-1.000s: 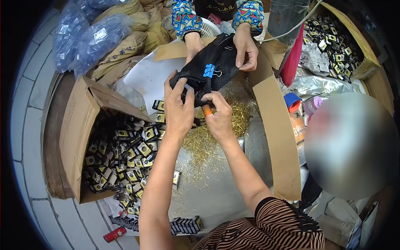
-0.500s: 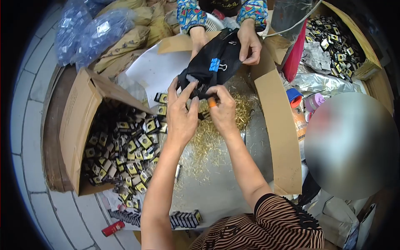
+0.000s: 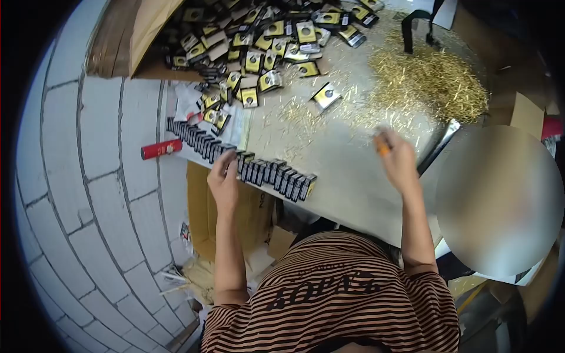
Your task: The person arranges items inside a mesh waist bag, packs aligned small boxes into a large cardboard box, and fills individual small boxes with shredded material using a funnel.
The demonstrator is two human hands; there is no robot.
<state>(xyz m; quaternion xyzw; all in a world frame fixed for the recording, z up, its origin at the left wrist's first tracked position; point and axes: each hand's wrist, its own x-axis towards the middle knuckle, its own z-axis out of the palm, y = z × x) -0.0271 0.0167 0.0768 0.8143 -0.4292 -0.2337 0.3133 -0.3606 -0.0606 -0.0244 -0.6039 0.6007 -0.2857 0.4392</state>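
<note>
At the table's near left edge, my left hand [image 3: 223, 183] has its fingers bent together at a row of small black boxes [image 3: 268, 172], seemingly gripping one; the fingertips partly hide it. My right hand [image 3: 397, 160] hovers over the bare grey tabletop [image 3: 335, 162], blurred, its fingers curled, with an orange band [image 3: 382, 143] around one finger. Beyond it lies a heap of thin gold-coloured metal pieces [image 3: 435, 82]. A single black-and-yellow packet [image 3: 325, 96] rests apart from a large pile of similar packets [image 3: 253, 60].
A cardboard box [image 3: 154, 35] lies at the upper left beside the pile. On the left, a red cylinder [image 3: 161, 149] shows near the table edge. Another cardboard box [image 3: 203, 203] stands below the table. A black strap [image 3: 407, 32] hangs at the heap's far side.
The view has swung down and left. Both hands have let go of the black mesh bag and come back: the left to the row of boxes, the right over the table.
</note>
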